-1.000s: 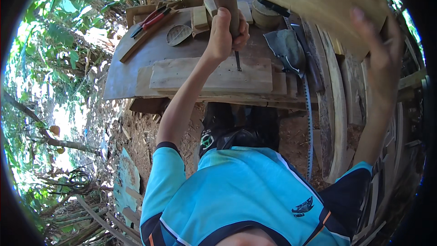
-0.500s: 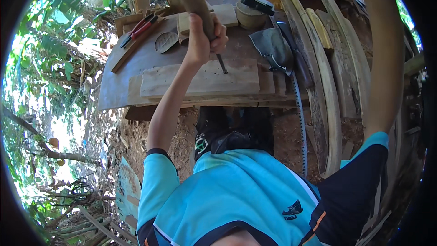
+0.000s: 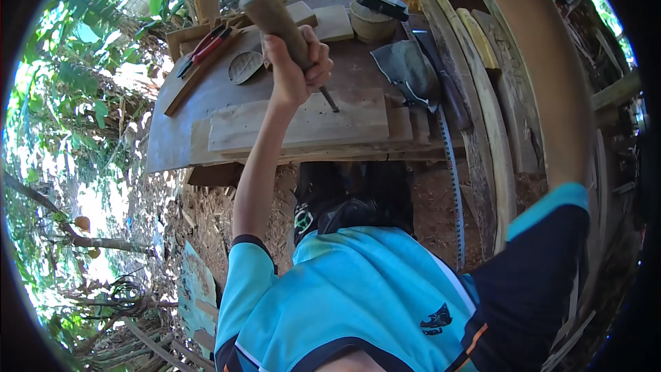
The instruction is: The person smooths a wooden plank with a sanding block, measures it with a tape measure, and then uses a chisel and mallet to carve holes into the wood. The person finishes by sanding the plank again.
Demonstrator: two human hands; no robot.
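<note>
My left hand (image 3: 292, 72) is closed around the thick wooden handle of a chisel (image 3: 270, 15). The chisel leans to the upper left, and its thin metal blade reaches down to a dark spot on a flat wooden board (image 3: 275, 127). This board lies along the near side of the table, on top of other wood. On the right my bare right arm (image 3: 537, 62) is raised and runs out past the upper edge, so the right hand cannot be seen.
Red-handled pliers (image 3: 211, 45) rest on a wood strip at the left. Near them lies an oval piece (image 3: 245, 67). Rightward are a round tub (image 3: 372, 26) with a dark object on top, a grey cloth (image 3: 407, 72), a measuring tape (image 3: 452, 193) and long planks (image 3: 497, 158).
My raised right arm has swung inward to the left. The chisel handle leans slightly further left in my left hand, while its tip stays at about the same spot on the board.
</note>
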